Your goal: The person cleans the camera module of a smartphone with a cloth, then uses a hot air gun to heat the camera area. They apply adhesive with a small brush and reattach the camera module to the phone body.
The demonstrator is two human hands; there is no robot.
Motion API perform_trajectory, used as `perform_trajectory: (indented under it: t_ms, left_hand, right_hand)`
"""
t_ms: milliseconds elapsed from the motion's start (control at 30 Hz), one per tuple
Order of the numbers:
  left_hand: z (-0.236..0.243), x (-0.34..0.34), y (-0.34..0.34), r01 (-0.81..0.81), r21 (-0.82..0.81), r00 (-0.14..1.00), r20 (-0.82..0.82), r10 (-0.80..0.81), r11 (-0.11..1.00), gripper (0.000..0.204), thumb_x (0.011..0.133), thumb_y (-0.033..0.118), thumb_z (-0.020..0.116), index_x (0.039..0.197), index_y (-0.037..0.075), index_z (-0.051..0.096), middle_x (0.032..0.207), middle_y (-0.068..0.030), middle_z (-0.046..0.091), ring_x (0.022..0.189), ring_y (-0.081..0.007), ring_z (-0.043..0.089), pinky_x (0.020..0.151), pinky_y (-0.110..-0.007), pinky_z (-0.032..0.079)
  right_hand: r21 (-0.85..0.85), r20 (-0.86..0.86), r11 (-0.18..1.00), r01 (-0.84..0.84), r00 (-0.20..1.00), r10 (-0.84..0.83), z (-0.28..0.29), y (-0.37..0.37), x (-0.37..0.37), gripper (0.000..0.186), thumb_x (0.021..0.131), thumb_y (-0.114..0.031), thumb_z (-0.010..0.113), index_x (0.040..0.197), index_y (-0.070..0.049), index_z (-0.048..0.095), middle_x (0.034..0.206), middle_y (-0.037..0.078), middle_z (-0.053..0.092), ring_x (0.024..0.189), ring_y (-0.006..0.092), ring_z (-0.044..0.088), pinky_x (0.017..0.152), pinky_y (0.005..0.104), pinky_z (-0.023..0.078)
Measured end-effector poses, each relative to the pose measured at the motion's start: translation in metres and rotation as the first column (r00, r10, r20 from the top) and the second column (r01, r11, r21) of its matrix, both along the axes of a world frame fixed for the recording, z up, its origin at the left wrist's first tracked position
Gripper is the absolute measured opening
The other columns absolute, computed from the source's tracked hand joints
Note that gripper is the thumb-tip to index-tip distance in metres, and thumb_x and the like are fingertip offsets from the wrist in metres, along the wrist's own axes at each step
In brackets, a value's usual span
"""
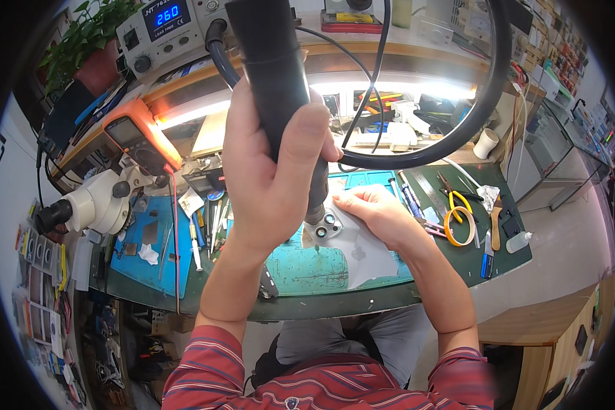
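Observation:
My left hand (pixel 273 160) is wrapped round the black handle of a hot-air gun (pixel 270 75). The gun points downward, its metal nozzle just above a camera bump with round lenses (pixel 326 229). That bump looks like part of a phone, whose body is mostly hidden. Beside it lies a thin pale grey sheet or cloth (pixel 369 256) with an uneven lower edge. My right hand (pixel 372 212) pinches this pale piece at its upper edge, close to the nozzle. Beneath everything spreads a worn teal work mat (pixel 301 270).
A hot-air station (pixel 171 34) with a lit display stands on the shelf, and its thick black hose (pixel 451 154) loops to the right. An orange multimeter (pixel 140 137) and a white microscope (pixel 92 201) are at left. Pliers (pixel 458 198), a tape roll (pixel 460 227) and a brush (pixel 495 225) lie right.

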State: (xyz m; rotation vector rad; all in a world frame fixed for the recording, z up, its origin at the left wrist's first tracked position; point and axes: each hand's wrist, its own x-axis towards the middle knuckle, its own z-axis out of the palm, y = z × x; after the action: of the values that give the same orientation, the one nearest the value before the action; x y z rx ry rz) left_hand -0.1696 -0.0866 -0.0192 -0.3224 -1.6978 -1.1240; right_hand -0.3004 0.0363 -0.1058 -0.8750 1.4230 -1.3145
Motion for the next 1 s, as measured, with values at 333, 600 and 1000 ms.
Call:
perform_trajectory:
  t_ms: [333,600,1000]
  left_hand:
    - [0.002,-0.002,0.005,0.008,0.083,0.999,-0.036,-0.005,0.997,0.038,0.107,0.025,0.059,0.130,-0.003,0.047,0.089,-0.0054,0.061,0.071,-0.0102,0.060,0.066,-0.027,0.053]
    - [0.002,0.004,-0.006,-0.047,-0.061,0.999,-0.019,0.046,0.997,0.052,0.109,0.028,0.054,0.146,-0.007,0.041,0.097,-0.0078,0.059,0.073,-0.0130,0.063,0.069,-0.033,0.058]
    - [-0.001,-0.001,0.001,-0.024,-0.038,0.999,-0.027,0.023,0.999,0.053,0.108,0.029,0.055,0.145,-0.007,0.041,0.097,-0.0080,0.059,0.073,-0.0133,0.063,0.069,-0.034,0.059]
  right_hand:
    - [-0.008,0.003,1.000,0.003,1.000,-0.003,-0.001,0.000,-0.002,0.033,0.105,-0.029,0.058,0.112,-0.001,0.074,0.100,0.002,0.072,0.088,0.0080,0.062,0.078,0.0274,0.051]
    - [0.018,0.010,0.999,0.040,0.999,-0.040,0.010,0.002,0.004,0.032,0.104,-0.027,0.057,0.112,0.000,0.073,0.102,0.004,0.071,0.089,0.0099,0.062,0.079,0.0278,0.050]
    - [0.014,0.019,0.998,0.069,0.997,-0.069,0.009,0.001,0.004,0.033,0.102,-0.024,0.056,0.113,0.003,0.072,0.103,0.006,0.071,0.090,0.0127,0.062,0.079,0.0288,0.049]
